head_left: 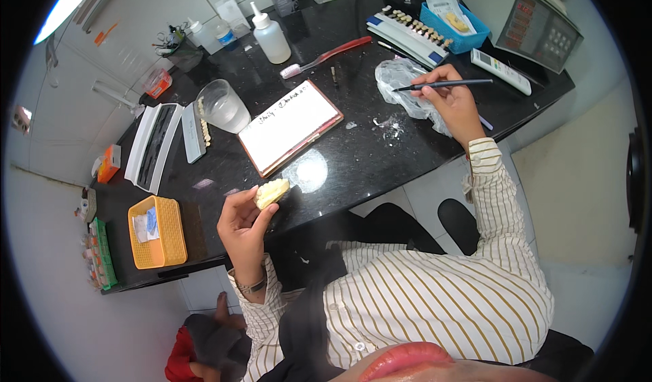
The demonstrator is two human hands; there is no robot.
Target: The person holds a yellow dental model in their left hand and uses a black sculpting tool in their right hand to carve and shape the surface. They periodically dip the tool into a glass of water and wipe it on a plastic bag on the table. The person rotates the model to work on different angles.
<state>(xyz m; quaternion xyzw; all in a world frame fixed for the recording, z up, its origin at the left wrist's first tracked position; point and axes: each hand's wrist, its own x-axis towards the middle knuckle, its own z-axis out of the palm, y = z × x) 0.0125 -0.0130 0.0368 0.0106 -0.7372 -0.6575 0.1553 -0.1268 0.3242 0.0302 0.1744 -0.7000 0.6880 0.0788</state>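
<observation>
Above the counter's near edge, my left hand (246, 222) pinches a pale yellow dental cast (272, 193) between thumb and fingers. My right hand (451, 103) is raised over the right side of the counter, closed on a slim black pen-like brush (451, 83) whose thin tip points left. Under that hand lies a crumpled clear plastic bag (397, 83). Between the two hands rests a white tile in a reddish-brown frame (292, 127), with handwriting near its top. A clear cup of liquid (227, 110) stands against the tile's left corner.
White powder (390, 128) is scattered left of the bag. Behind stand a toothbrush (319, 59), a squeeze bottle (270, 39), a tooth shade guide (411, 35) and a blue basket (468, 35). A yellow basket (178, 236) sits front left. Another person (204, 341) is low at lower left.
</observation>
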